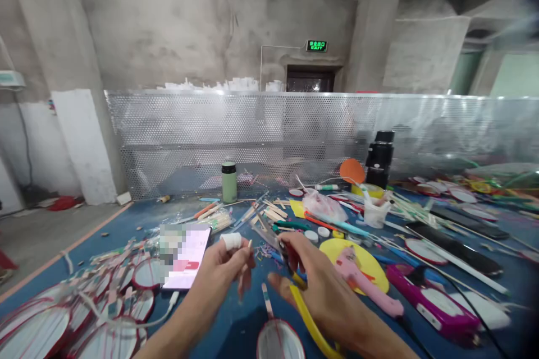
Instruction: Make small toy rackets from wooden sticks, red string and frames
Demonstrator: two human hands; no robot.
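Note:
My left hand is closed in a pinch, with the tip of a small pale stick showing between thumb and finger. White tape wraps one of its fingers. My right hand grips yellow-handled pliers; their metal jaws, partly hidden by the fingers, point away from me. Below and between both hands lies a round white fan-like piece with a red rim and a short flat stick. Beyond the hands are small coloured scraps and several wooden sticks.
A lit phone and a pile of red-rimmed round pieces lie left. A pink glue gun rests over a yellow disc, near a purple device. Behind stand a green bottle, a black flask and a perforated metal panel.

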